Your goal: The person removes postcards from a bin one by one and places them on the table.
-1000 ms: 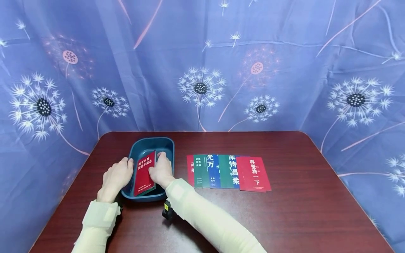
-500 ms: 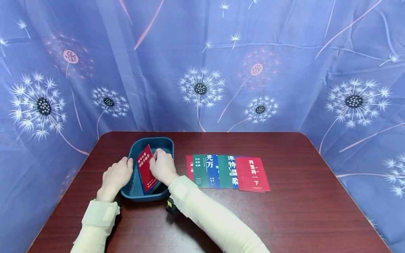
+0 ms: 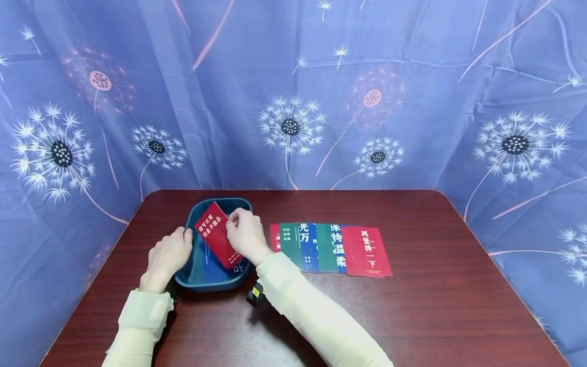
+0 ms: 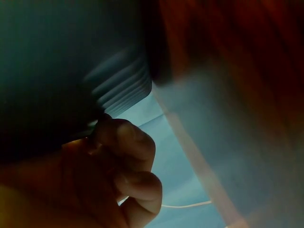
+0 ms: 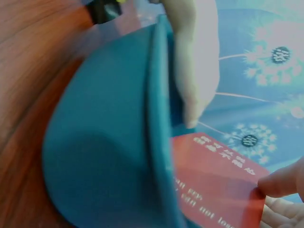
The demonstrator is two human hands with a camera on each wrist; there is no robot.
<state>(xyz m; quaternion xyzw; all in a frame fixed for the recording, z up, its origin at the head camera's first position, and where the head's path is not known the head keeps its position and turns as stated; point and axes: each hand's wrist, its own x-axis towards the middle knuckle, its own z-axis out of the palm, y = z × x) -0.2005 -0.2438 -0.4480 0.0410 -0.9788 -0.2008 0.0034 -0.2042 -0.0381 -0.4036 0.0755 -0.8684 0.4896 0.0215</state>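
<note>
A teal plastic bin (image 3: 183,278) stands at the left of the table. My left hand (image 3: 166,257) grips its left rim, and in the left wrist view curled fingers (image 4: 135,142) show against the ribbed outer wall. My right hand (image 3: 247,234) pinches a red card (image 3: 217,237) with white lettering by its right edge. The card is tilted and held over the inside of the bin. Below it, a blue card (image 3: 210,267) lies in the bin. In the right wrist view, the thumb (image 5: 282,183) presses on the card's corner.
To the right of the bin a fanned row of red, green and blue cards overlaps on the table, with a red card (image 3: 368,252) at its right end. Behind the dark red wooden table (image 3: 435,285) hangs a blue dandelion-print curtain (image 3: 220,102).
The right hand has moved up and right with the red card, which now leans the other way and shows a blue card beneath. My left hand has stayed at the rim.
</note>
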